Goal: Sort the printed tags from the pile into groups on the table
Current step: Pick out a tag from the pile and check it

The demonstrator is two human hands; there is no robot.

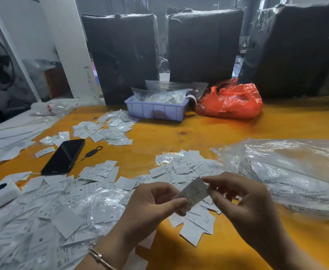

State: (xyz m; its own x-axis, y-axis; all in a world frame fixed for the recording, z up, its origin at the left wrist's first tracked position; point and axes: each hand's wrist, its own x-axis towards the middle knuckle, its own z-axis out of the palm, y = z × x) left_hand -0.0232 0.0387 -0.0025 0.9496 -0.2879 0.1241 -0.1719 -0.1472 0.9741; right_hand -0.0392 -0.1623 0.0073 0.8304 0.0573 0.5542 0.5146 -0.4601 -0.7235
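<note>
One tag [193,191] — pinched between both hands' grips.

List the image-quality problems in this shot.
Head view: wide-angle bending of the white pillar; glare on the clear plastic bag; dim, murky black bundles behind; the held tag is motion-blurred, its print unreadable.

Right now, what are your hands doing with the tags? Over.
Left hand and right hand both pinch one tag, held above the table. Big pile still unsorted. Phone lies among tags.
</note>
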